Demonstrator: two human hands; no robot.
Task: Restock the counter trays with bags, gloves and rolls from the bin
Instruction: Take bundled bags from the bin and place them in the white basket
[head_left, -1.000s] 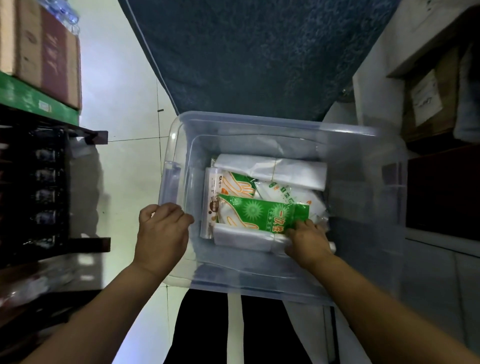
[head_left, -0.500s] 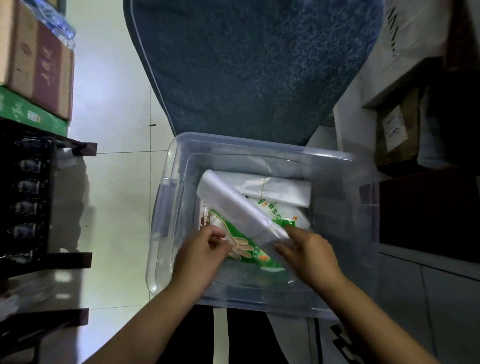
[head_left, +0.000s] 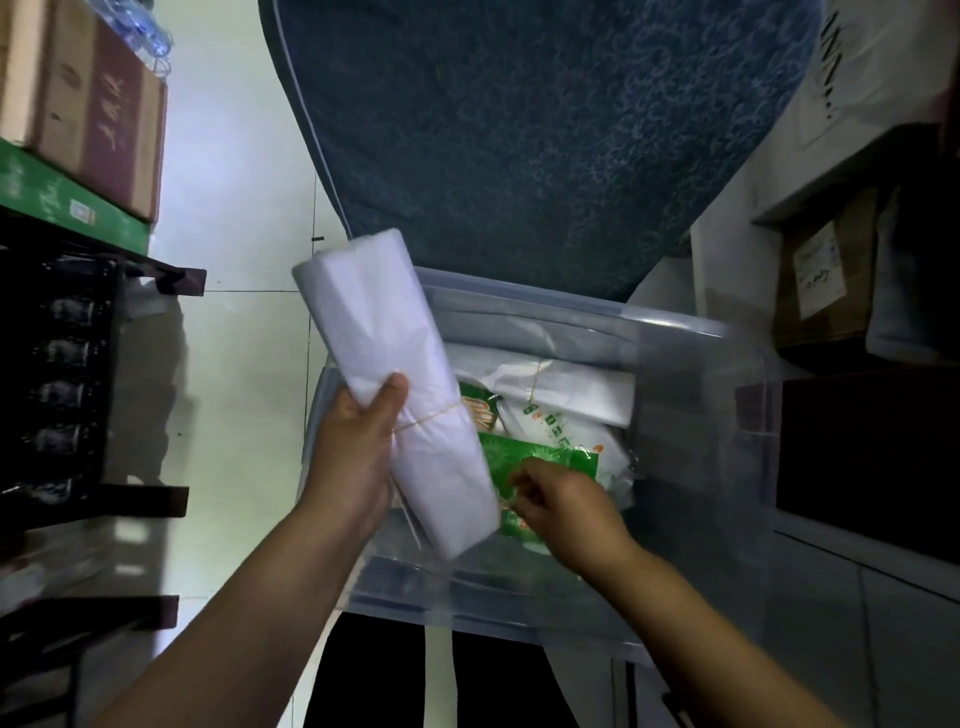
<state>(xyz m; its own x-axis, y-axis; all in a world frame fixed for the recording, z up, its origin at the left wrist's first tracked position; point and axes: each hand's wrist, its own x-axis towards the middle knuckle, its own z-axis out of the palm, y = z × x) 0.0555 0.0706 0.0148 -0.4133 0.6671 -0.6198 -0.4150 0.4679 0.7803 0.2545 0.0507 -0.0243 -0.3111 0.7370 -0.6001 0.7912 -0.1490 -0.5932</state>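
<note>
You are at the picking-out step. Your left hand (head_left: 358, 452) grips a bundle of bags (head_left: 395, 374), thumb on top, and holds it tilted above the left rim of the bin (head_left: 675, 332). The bundle is thin, soft white plastic folded into a long flat slab, cinched by a rubber band (head_left: 431, 418). Your right hand (head_left: 566, 512) reaches down to the glossy, crinkled green glove packet (head_left: 540, 462) inside the bin. Through the blur I cannot tell whether its curled fingers pinch it. The next move probably calls for a firm pinch on that slippery film.

Bare forearms (head_left: 249, 613); black trousers (head_left: 379, 675), apparently white-striped.
</note>
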